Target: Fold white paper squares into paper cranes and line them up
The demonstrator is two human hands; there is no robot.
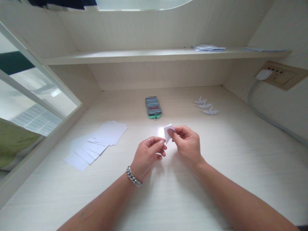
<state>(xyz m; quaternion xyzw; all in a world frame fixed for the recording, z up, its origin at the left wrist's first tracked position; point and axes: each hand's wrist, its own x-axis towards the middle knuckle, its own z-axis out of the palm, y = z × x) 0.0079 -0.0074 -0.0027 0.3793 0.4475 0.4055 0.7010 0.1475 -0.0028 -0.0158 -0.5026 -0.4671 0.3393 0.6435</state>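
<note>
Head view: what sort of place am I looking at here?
Probably a built-in desk in a bedroom or dorm, though the wider room is mostly out of view: there's a pale wood-grain desktop, a fitted shelf above it, and a wall socket on the right.

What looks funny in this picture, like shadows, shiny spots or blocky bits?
In the head view, a bright glare spot sits on the desk beside the folded paper; also in the head view, soft shadows fall near the left hand and right hand; and in that same head view, the green-ended object is broken into squares, hiding its details.
</note>
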